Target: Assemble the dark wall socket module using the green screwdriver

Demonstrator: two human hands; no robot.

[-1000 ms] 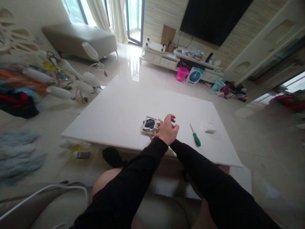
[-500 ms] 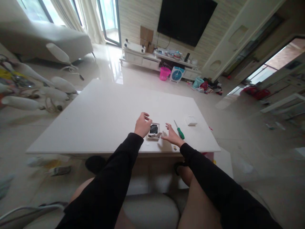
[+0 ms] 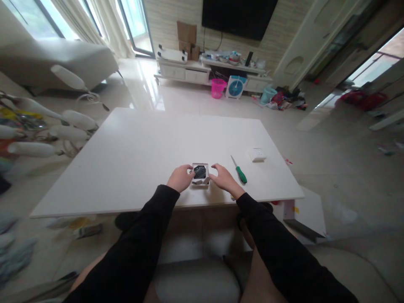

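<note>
A small, shallow open box (image 3: 200, 186) rests on the white table near its front edge. Inside it lies a black, shiny item (image 3: 200, 171), too small to make out, with pale flaps along the box's near side. My left hand (image 3: 181, 178) grips the box's left side, thumb at the rim and fingers curled. On the opposite side my right hand (image 3: 224, 178) closes on the box with thumb and bent fingers. A screwdriver with a green handle (image 3: 241, 174) lies to the right of my right hand, its shaft pointing away from me.
A white box-shaped piece with small holes (image 3: 258, 155) sits on the table (image 3: 151, 143) beyond the screwdriver. A tiny yellowish thing is partly hidden by my right wrist. Across the floor stand a pink basket (image 3: 217, 88), a blue-and-white fan (image 3: 236, 86) and a TV cabinet (image 3: 176, 71).
Both hands have moved in from beside the box and closed on its left and right sides. The view has shifted slightly; the screwdriver lies as before.
</note>
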